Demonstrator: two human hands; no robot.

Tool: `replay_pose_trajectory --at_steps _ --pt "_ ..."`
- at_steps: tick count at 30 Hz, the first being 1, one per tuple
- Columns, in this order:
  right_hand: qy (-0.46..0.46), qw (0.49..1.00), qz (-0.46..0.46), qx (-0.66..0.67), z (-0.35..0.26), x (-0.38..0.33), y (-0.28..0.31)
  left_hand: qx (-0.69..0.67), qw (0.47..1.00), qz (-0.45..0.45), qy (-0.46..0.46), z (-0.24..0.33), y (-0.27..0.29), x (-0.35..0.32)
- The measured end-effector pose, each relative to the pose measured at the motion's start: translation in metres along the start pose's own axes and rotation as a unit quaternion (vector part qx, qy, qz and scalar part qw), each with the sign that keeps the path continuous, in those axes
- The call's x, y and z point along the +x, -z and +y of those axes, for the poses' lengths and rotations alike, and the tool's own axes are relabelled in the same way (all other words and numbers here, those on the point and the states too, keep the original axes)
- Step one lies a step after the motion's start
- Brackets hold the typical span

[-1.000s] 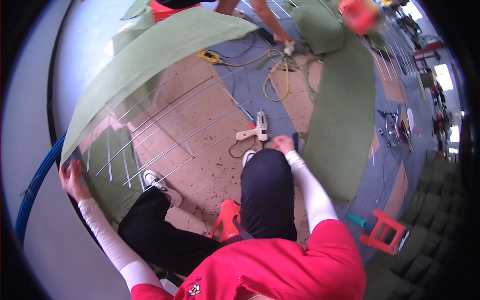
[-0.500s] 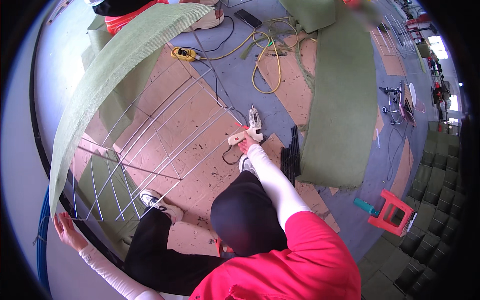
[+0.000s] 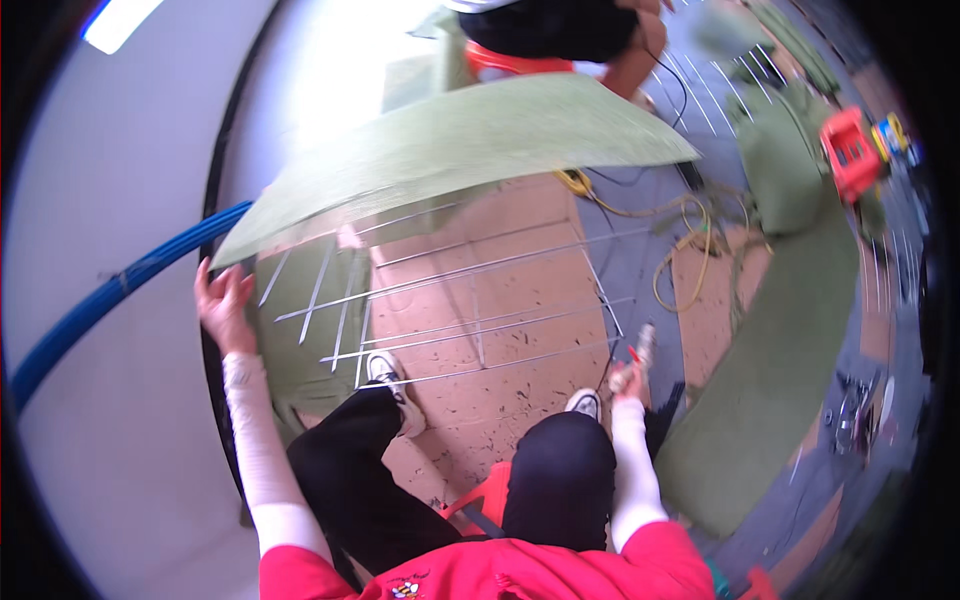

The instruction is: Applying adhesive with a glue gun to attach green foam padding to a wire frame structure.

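A pale green fabric sheet (image 3: 480,130) arches across the far side of a silver wire rack (image 3: 470,270) in front of me. My left hand (image 3: 226,308) is at the sheet's left corner, which lies between thumb and fingers. By the rack's right end, my right hand (image 3: 627,380) is wrapped round the handle of a white glue gun (image 3: 647,345) with a red trigger, its nozzle tilted up and away. The sheet covers the rack's far edge, so I cannot tell whether the two are joined there.
Brown cardboard (image 3: 520,230) lies under the rack. A yellow cable (image 3: 660,285) coils on the right, near a long green fabric strip (image 3: 770,400). A person in black shorts (image 3: 545,35) sits beyond the sheet. Blue hoses (image 3: 120,285) run along the left. A red stool (image 3: 850,155) stands far right.
My view has swung left and up, bringing the seated person and blue hoses further into it. The left hand stays at the sheet's corner, and the glue gun remains in the right hand.
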State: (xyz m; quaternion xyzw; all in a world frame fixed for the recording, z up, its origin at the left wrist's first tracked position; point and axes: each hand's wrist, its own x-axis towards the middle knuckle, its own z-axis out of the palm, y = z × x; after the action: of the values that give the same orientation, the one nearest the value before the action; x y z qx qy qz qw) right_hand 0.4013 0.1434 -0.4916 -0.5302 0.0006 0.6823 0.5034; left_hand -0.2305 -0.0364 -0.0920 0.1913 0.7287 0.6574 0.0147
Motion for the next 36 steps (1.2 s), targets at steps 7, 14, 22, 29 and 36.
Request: replay_pose_trajectory --at_steps 7,14,22,29,36 --pt "0.147 0.966 -0.195 -0.081 -0.132 -0.169 -0.092 -0.042 0.998 -0.022 -0.05 0.007 0.01 0.009" --pt "0.188 0.833 -0.475 -0.215 -0.155 -0.321 -0.271 -0.016 0.996 -0.064 -0.055 0.004 0.004 0.018" --pt "-0.007 0.694 -0.647 -0.317 -0.01 -0.384 -0.388 -0.063 0.995 -0.031 -0.069 -0.011 -0.013 0.045" --pt "-0.07 0.719 -0.593 -0.354 0.034 -0.403 -0.425 -0.02 0.983 0.052 -0.175 -0.026 -0.031 0.068" --pt "-0.073 0.659 -0.611 -0.432 0.039 -0.383 -0.441 -0.035 0.991 -0.036 -0.122 -0.013 -0.036 0.089"
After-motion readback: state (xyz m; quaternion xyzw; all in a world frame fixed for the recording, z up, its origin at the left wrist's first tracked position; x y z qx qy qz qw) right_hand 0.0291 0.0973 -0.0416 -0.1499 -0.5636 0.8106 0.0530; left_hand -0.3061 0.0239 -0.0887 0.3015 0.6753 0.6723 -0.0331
